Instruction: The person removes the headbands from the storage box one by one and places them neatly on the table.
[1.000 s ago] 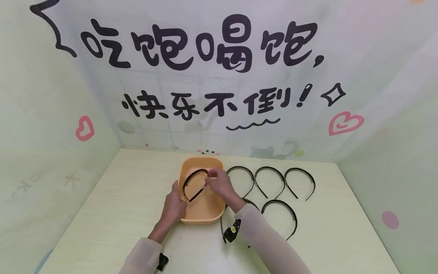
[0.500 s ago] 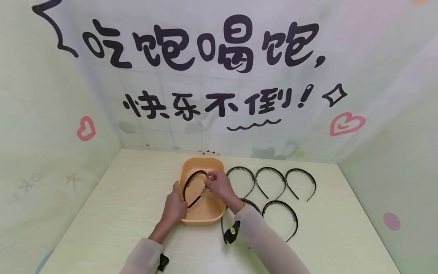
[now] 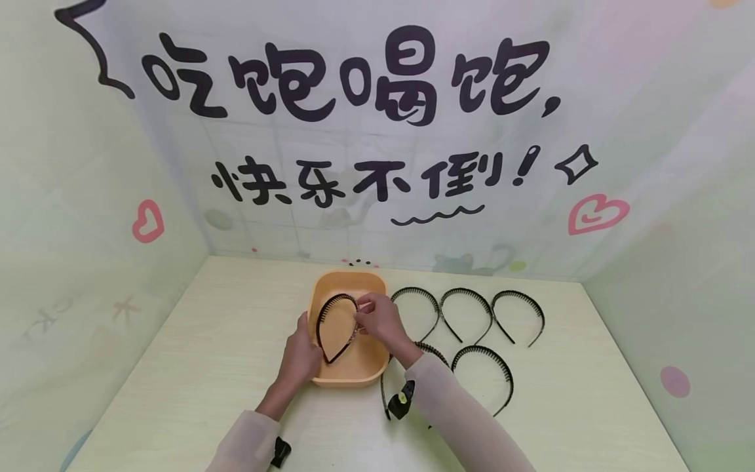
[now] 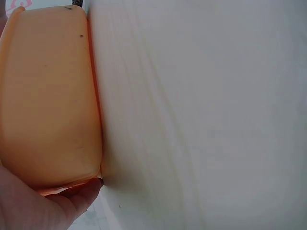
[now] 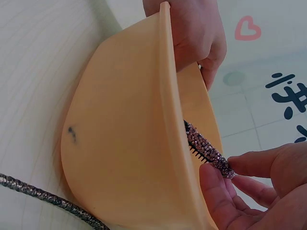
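An orange plastic basin (image 3: 354, 373) stands on the table. My left hand (image 3: 301, 354) grips its left wall, the thumb over the rim; the left wrist view shows this hand (image 4: 43, 206) against the basin's outer side (image 4: 50, 96). Inside the basin is a black toothed headband (image 3: 319, 328), its ends close together at the near side. My right hand (image 3: 380, 320) pinches the headband's right side between thumb and fingers. Up close, the right wrist view shows pinkish glitter on the pinched headband (image 5: 206, 146), partly behind the basin's rim (image 5: 173, 105).
Several more black headbands lie right of the basin in two rows: one (image 3: 462, 290) in the back row, another (image 3: 507, 373) in front. My right forearm covers part of the front row. Printed walls enclose the table (image 3: 194, 367) at the back and both sides.
The headband in the basin has turned a little in my right hand, its ends shifting toward the near side and more of its right side showing. My left hand keeps its place on the basin.
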The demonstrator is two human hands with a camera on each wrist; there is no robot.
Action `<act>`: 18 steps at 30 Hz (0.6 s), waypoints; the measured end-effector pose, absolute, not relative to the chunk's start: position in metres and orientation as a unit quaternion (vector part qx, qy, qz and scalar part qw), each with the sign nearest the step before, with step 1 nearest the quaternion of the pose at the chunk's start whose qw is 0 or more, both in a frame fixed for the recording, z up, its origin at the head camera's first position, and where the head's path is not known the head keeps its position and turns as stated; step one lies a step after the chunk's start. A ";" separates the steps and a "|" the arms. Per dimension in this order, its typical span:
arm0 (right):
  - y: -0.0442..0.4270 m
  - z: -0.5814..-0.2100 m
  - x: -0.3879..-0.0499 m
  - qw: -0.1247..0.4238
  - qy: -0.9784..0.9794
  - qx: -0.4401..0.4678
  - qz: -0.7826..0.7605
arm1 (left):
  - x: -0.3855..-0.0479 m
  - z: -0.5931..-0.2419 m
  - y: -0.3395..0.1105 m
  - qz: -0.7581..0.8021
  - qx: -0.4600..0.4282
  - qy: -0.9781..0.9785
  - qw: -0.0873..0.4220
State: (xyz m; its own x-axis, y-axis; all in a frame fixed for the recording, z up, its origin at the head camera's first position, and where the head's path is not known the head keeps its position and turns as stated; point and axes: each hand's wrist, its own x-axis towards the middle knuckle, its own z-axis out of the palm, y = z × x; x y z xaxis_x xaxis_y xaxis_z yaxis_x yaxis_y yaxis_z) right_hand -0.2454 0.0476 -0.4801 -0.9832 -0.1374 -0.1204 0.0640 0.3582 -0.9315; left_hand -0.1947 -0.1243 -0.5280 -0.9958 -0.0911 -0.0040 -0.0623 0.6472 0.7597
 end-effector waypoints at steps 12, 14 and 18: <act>0.050 -0.479 -0.246 0.058 0.835 -0.019 -0.547 | -0.195 -0.527 -0.124 -0.422 0.048 -0.905 0.011; 0.051 -0.478 -0.246 0.057 0.834 -0.017 -0.548 | -0.195 -0.527 -0.124 -0.423 0.047 -0.905 0.011; 0.053 -0.477 -0.246 0.047 0.836 -0.016 -0.546 | -0.195 -0.527 -0.124 -0.422 0.045 -0.906 0.010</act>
